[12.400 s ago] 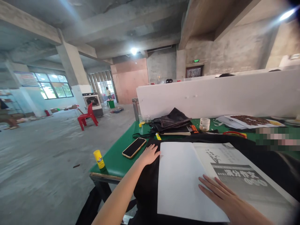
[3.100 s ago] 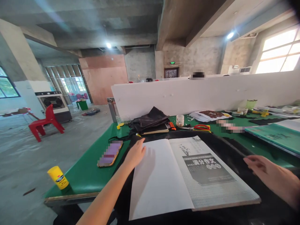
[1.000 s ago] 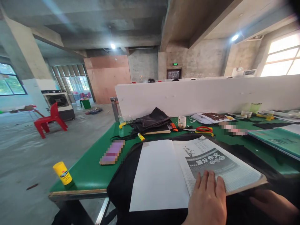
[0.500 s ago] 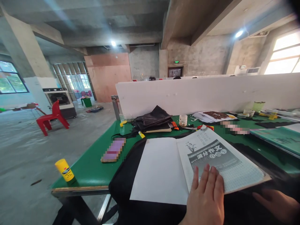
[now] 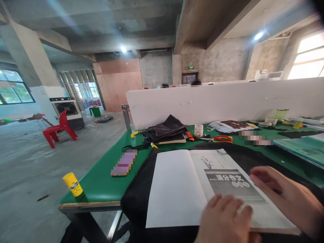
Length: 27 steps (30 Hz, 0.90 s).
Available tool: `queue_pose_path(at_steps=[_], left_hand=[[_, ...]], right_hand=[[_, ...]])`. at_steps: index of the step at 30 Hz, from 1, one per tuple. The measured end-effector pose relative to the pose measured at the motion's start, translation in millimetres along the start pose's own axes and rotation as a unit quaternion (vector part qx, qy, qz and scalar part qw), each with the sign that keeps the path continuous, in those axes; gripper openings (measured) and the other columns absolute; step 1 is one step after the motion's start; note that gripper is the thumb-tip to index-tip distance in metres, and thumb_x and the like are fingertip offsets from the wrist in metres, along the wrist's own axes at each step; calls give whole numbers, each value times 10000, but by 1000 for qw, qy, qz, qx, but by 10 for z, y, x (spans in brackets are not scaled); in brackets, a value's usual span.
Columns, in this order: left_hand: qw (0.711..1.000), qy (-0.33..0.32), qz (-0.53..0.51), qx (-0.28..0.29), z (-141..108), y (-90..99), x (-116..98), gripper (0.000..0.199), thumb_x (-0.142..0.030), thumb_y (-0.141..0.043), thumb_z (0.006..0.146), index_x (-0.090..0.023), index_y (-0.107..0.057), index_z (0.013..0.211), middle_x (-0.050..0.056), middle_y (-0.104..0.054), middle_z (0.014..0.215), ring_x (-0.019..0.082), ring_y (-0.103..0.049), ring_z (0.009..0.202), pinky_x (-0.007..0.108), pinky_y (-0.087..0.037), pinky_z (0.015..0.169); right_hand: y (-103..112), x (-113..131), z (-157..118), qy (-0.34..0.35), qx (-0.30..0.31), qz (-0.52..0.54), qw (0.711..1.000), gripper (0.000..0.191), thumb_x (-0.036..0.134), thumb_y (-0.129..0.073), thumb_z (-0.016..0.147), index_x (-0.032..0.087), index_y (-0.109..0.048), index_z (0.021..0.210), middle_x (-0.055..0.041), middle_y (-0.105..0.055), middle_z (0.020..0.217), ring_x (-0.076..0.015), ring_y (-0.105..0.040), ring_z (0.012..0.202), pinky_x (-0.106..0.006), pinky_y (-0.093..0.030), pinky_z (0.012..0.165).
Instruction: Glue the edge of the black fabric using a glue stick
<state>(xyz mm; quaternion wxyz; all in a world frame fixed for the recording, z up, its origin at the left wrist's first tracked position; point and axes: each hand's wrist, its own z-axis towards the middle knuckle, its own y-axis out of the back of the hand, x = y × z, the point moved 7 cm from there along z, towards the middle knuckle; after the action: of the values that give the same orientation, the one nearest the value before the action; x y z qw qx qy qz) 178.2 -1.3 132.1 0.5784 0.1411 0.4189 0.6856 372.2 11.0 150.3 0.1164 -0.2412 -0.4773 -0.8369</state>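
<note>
An open book (image 5: 177,189) lies on black cloth (image 5: 138,189) in front of me. Its left side is blank white, and its right side bears a grey printed title block with Chinese characters. My left hand (image 5: 225,219) rests over the lower part of the printed page, fingers slightly bent and a little apart, nothing visible in them. Just right of the page's edge, my right hand (image 5: 286,192) hovers with its fingers curved towards the thumb and a hollow between them. No object shows in it. Both hands are slightly blurred.
Left on the green table (image 5: 101,189) are a yellow glue stick (image 5: 73,185) and a pixelated phone (image 5: 124,163). Behind the book lie dark folded material (image 5: 165,128), red-handled scissors (image 5: 222,138) and a jar (image 5: 198,130). A white partition (image 5: 215,101) borders the back.
The right page has come down flatter, and the scissors behind it now show more fully. My right hand has risen from below to the page's right edge. My left fingers have bent.
</note>
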Motion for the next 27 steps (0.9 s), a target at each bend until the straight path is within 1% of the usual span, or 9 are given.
queue_pose_path(at_steps=[1,3,6,9,12,14,17,20,27], left_hand=[[999,25,-20,4,30,181,123,417,-374,-505,837,-223,-482,1225,39,-601,1197,216,-549,1088,356,-436,975],[995,99,-23,1,110,513,541,354,-316,-415,891,-229,-479,1228,29,-593,1205,184,-542,1094,323,-432,959],[977,209,29,31,223,763,1459,377,-356,-293,936,-219,-488,1229,33,-552,1268,176,-506,1152,312,-372,997],[951,288,68,91,224,721,2410,490,-400,-243,935,-122,-448,1284,120,-496,1327,211,-463,1213,322,-350,1006],[936,308,81,149,103,550,3037,508,-413,-290,914,-115,-458,1289,126,-458,1359,222,-415,1259,336,-310,1034],[929,309,85,184,-21,429,3261,511,-439,-277,912,-156,-463,1295,87,-411,1400,212,-349,1303,348,-273,1057],[924,308,97,207,-164,314,3420,540,-479,-203,920,-214,-392,1351,27,-294,1466,191,-227,1358,374,-183,1097],[919,310,115,214,-204,260,3506,567,-514,-158,916,-242,-332,1383,5,-234,1490,193,-167,1376,410,-124,1109],[914,301,154,224,-164,223,3556,591,-537,-157,908,-242,-270,1408,-1,-192,1501,192,-147,1381,434,-141,1105]], right_hand=[[-68,200,106,13,48,12,999,307,562,-468,811,319,-512,993,-15,-646,966,-198,-620,863,-293,-501,726],[-251,617,334,68,118,46,990,310,545,-452,834,302,-522,1013,-13,-627,1042,-196,-584,977,-292,-475,803],[-712,1079,687,154,160,49,974,393,552,-367,869,258,-531,1071,-40,-603,1122,-216,-556,1035,-341,-432,882],[-1440,1200,943,177,228,-48,956,625,602,-272,873,179,-377,1322,-112,-467,1321,-239,-463,1172,-371,-377,957],[-2026,1162,1059,186,258,-93,944,815,654,-281,839,53,-290,1390,-194,-297,1427,-307,-267,1311,-436,-260,1040],[-2270,1102,1057,196,269,-113,936,874,674,-293,821,9,-287,1388,-213,-260,1437,-320,-187,1340,-465,-162,1075],[-2446,1018,992,221,281,-130,925,894,697,-291,802,18,-311,1384,-196,-284,1432,-296,-169,1346,-448,-57,1097],[-2481,952,953,235,283,-134,920,920,719,-250,795,23,-289,1395,-183,-259,1446,-279,-145,1353,-433,-18,1099],[-2472,944,890,247,275,-125,921,921,731,-252,789,35,-307,1390,-175,-280,1439,-260,-163,1352,-425,-45,1101]])
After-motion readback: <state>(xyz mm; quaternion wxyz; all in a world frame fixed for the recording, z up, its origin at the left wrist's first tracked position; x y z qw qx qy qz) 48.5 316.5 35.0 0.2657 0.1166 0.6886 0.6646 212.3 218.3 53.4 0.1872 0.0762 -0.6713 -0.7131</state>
